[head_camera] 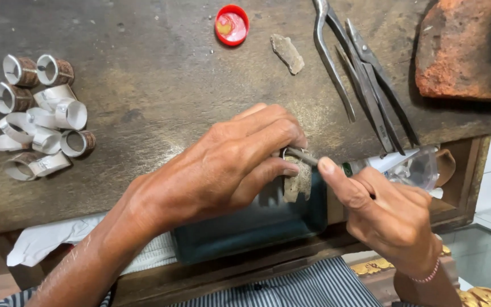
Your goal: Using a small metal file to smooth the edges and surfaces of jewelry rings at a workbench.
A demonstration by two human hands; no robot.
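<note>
My left hand (223, 165) is curled over the front edge of a dark wooden workbench (160, 96), pinching a small metal ring (286, 152) against a worn wooden peg (298, 181). My right hand (382, 210) grips a thin metal tool (305, 157) with a green handle, forefinger laid along it. The tool's tip touches the ring held by the left fingers. Most of the ring is hidden behind the left fingers.
A pile of several silver ring bands (38, 113) lies at the bench's left. A red bottle cap (232, 24), a stone chip (288, 53), metal tongs and shears (365, 74) and a red brick (467, 48) sit at the back. A dark tray (251, 224) hangs below the edge.
</note>
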